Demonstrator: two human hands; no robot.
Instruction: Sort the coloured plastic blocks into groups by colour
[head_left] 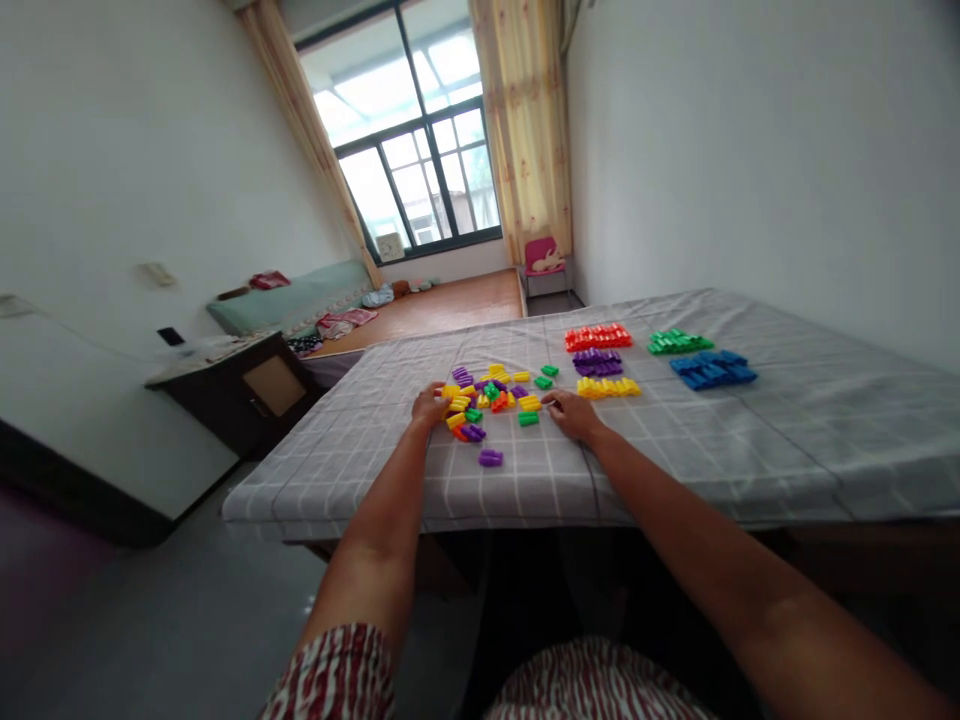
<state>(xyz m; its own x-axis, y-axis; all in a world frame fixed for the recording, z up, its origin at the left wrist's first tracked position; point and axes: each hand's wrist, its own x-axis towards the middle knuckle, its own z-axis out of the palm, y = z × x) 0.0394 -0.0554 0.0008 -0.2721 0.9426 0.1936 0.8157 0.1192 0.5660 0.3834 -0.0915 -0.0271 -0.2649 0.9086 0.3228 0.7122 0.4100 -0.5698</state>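
The left hand (pixel 430 403) touches the mixed heap of small yellow, purple, green and orange plastic pieces (pixel 493 394) on the bench draped in grey checked cloth (pixel 315 455). The right hand (pixel 573 413) is just beside its other side. Whether either hand's fingers grasp anything, I cannot tell.

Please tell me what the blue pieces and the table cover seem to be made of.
The blue pieces look like plastic, smooth and somewhat glossy: they have even, saturated colour and small bright highlights. The table cover seems to be matt woven fabric, since it wrinkles softly; the exact fibre cannot be told.
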